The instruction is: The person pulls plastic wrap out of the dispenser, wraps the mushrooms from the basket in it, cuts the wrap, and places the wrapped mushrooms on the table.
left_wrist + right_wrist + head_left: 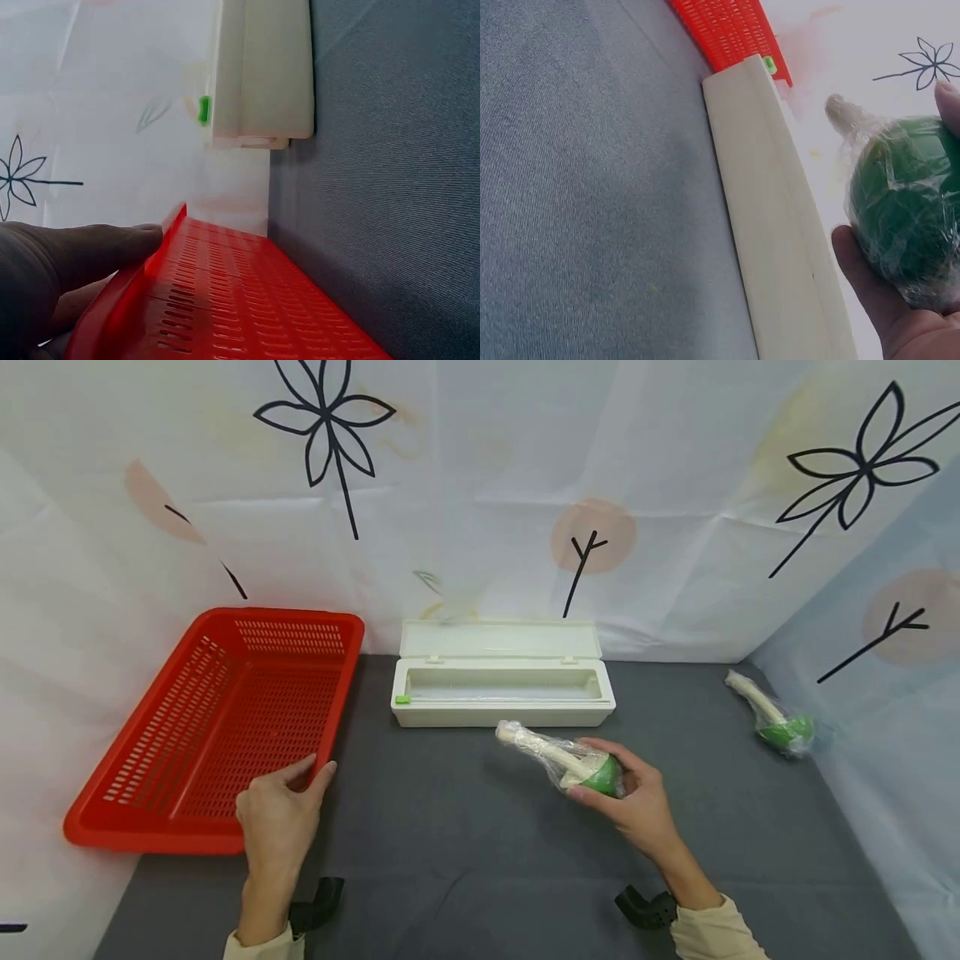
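Note:
My left hand [279,814] pinches the right rim of a red plastic basket [334,720], thumb outside and fingers inside. In the left wrist view, the thumb lies along the basket's rim [112,300]. Over the dark cloth, my right hand [637,797] holds a film-wrapped object [543,750] with a long cream handle and a green rounded end. Its handle points up and left, while thumb and fingers grip the green end. The right wrist view shows clear, wrinkled film round the green end [904,199]; its exact kind cannot be told.
A white cling film dispenser [502,717] with its lid raised and a green slider stands at the back centre. A second film-wrapped object [772,714], cream and green, lies far right by the side curtain. Dark grey cloth [465,860] covers the table; printed white curtain [480,527] stands behind.

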Demonstrator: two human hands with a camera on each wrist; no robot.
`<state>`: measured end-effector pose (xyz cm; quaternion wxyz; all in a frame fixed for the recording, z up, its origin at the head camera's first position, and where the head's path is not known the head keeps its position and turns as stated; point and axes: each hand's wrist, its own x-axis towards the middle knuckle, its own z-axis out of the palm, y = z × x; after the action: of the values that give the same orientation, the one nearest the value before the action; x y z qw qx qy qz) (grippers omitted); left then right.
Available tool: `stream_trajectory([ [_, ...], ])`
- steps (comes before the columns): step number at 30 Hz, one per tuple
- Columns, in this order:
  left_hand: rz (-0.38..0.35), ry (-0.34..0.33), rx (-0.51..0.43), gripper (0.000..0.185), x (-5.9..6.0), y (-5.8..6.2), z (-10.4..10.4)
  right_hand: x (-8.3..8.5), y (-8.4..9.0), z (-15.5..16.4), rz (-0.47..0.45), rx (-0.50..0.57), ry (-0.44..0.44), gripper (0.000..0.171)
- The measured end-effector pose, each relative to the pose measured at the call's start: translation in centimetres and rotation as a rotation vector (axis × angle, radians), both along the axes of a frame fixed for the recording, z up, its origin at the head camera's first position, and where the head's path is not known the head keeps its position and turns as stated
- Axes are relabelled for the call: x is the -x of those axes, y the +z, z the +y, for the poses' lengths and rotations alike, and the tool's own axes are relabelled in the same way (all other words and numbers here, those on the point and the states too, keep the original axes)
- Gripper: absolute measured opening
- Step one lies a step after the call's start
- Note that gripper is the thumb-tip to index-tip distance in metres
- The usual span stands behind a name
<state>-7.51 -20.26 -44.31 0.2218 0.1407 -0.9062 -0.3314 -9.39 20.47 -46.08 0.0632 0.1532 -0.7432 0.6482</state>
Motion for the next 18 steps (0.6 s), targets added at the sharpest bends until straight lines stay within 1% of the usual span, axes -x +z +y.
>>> stream_trajectory([
  [2,-0.008,0.005,-0.016,0.033,0.1,0.0,0.2,0.0,0.1,0.4,0.023,0.014,-0.048,0.063],
  [4,-0.016,0.023,-0.025,0.032,0.1,0.0,0.5,0.1,0.2,1.2,0.049,0.036,-0.124,0.064],
  [6,-0.019,0.035,-0.018,0.031,0.1,0.0,0.6,0.5,0.3,2.5,0.065,0.053,-0.232,0.065],
  [8,-0.017,0.043,-0.007,0.031,0.1,0.0,0.6,1.2,0.7,4.4,0.062,0.044,-0.355,0.064],
  [10,-0.01,0.048,0.005,0.031,0.1,-0.1,0.6,2.4,0.5,7.0,0.062,-0.005,-0.483,0.062],
  [13,-0.005,0.049,0.004,0.031,0.1,-0.1,0.6,4.4,-0.3,11.2,0.063,-0.137,-0.648,0.058],
  [15,-0.001,0.051,0.0,0.03,0.1,0.0,0.6,5.7,-1.4,13.7,0.054,-0.218,-0.738,0.058],
  [17,0.0,0.052,-0.007,0.031,0.1,0.0,0.5,6.7,-2.4,15.5,0.016,-0.283,-0.793,0.058],
  [18,0.0,0.051,-0.01,0.031,0.1,0.0,0.5,7.1,-2.8,16.1,-0.013,-0.295,-0.815,0.058],
])
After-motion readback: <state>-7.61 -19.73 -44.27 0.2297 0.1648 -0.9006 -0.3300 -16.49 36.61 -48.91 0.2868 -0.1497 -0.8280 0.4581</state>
